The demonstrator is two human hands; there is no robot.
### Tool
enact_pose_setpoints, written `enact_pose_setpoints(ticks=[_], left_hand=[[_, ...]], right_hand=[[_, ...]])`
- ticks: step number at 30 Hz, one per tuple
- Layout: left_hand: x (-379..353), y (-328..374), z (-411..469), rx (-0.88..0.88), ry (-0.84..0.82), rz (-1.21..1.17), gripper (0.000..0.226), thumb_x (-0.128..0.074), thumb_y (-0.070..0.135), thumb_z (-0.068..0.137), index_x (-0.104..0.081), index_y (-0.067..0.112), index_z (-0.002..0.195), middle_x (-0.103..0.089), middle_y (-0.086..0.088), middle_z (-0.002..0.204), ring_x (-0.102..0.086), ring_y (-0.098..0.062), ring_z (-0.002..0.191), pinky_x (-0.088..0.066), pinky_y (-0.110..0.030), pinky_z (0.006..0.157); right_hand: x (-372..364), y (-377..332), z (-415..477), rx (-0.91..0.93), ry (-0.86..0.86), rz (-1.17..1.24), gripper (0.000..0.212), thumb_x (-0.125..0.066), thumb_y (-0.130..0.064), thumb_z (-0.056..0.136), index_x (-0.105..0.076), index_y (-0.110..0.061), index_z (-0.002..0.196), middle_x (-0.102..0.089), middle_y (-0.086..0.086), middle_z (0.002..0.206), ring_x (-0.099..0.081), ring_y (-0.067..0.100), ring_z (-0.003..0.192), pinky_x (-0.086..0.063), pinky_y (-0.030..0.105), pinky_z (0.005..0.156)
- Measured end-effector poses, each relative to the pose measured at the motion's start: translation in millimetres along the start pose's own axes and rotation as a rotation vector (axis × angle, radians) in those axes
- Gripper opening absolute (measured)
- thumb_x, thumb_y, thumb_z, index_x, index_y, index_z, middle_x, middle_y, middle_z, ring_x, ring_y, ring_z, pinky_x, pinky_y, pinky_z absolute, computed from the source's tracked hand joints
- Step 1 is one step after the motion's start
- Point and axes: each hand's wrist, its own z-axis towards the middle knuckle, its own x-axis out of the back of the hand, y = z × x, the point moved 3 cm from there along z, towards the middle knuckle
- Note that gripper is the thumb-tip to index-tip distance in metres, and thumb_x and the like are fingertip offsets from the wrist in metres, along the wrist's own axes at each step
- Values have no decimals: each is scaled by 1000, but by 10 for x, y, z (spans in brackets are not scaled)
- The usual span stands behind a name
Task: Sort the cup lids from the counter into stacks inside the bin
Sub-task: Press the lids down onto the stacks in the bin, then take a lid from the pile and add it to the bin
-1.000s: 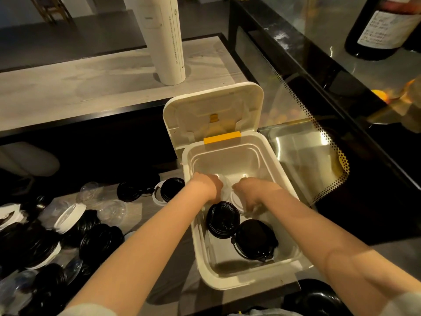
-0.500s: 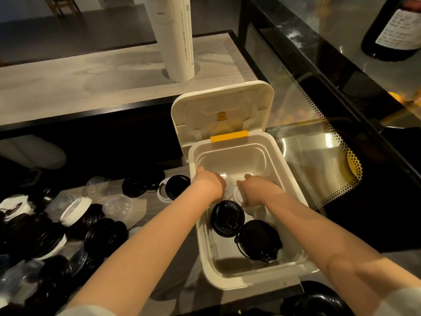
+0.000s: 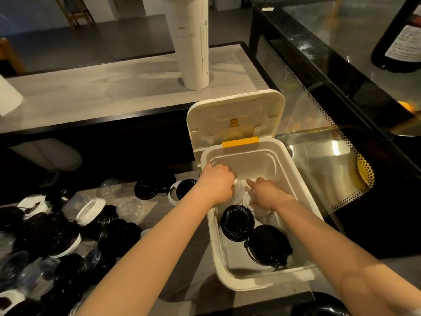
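A white bin [image 3: 242, 284] stands on the counter with its hinged lid [image 3: 234, 115] tipped back. Both my hands reach into its far half. My left hand [image 3: 217, 184] curls over a stack of clear lids [image 3: 238, 190] by the left wall. My right hand [image 3: 267, 193] rests on a pale lid stack [image 3: 248, 201], forefinger straight, the other fingers hidden beneath. Nearer me in the bin lie a black lid stack [image 3: 237, 221] and a second black lid stack [image 3: 268, 245].
A heap of loose black, white and clear lids [image 3: 57, 236] covers the counter to the left. A tall white cup sleeve [image 3: 193, 42] stands on the raised ledge behind. A glass display case [image 3: 323, 160] borders the bin's right side.
Both hands stay in the bin's far half, a little further in. My right forefinger has straightened toward the left hand. The view has tilted slightly.
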Motion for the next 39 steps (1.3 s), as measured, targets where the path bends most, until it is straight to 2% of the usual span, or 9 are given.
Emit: enact_pose_setpoints(ticks=[4,12,14,17,23,27,31,36,39], left_hand=[[57,-386,-289,62,290,-218,43,-40,33,95,-44,18,136,-40,-4,145,-22,-22,141,-21,-46,111],[-151,-1366,-889,349,375,-379,50,-40,38,97,-35,21,144,-28,-1,153,-14,-20,144,-18,-43,115],[-319,-1610,-1026,413,349,-425,52,-41,39,97,-35,19,144,-28,-2,153,-15,-21,144,-19,-43,115],[-643,-1889,-1156,469,274,-536,53,-46,35,96,-35,14,143,-29,-6,152,-18,-23,142,-20,-40,116],[-1246,-2153,-1138,514,82,-737,55,-52,26,95,-34,8,143,-32,-11,149,-31,-26,136,-28,-32,109],[-1466,-2284,-983,537,-2,-764,59,-55,28,92,-33,8,143,-32,-11,148,-35,-26,134,-31,-31,105],[-1577,-2393,-794,581,-6,-825,69,-59,34,90,-28,7,145,-22,-9,154,-29,-27,138,-29,-34,111],[-1773,-2341,-651,575,-48,-824,55,-56,35,91,-40,15,140,-39,-13,140,-43,-30,126,-38,-34,102],[-1829,-2284,-658,590,-71,-785,52,-52,35,93,-41,15,139,-40,-15,136,-44,-32,123,-39,-35,100]], right_hand=[[369,-208,-145,17,225,216,52,-49,-30,96,-34,-15,144,-44,12,139,-43,30,126,-41,37,100],[943,-1174,-481,253,714,347,29,-56,-21,92,-62,-9,118,-62,9,116,-50,28,113,-40,36,91],[958,-1473,-461,312,692,371,29,-55,-20,92,-61,-10,119,-61,7,115,-50,26,113,-41,34,90],[769,-1881,-206,321,481,341,37,-52,-21,92,-54,-14,128,-55,7,124,-49,26,116,-44,38,93],[75,-2141,424,31,137,295,46,-48,-32,94,-43,-12,135,-46,15,135,-41,35,125,-38,41,99],[-150,-2101,582,-133,120,401,62,-43,-47,94,-25,-18,146,-17,12,155,-18,36,140,-28,43,108],[-268,-2042,715,-142,120,440,74,-49,-50,91,-13,-23,150,-9,5,158,-8,30,144,-19,39,114],[-470,-1959,773,-152,173,531,59,-52,-40,93,-27,-36,146,-2,5,159,2,36,144,-13,43,117],[-504,-1898,758,-182,238,573,55,-59,-33,90,-38,-30,140,-16,9,156,-14,35,141,-24,39,112]])
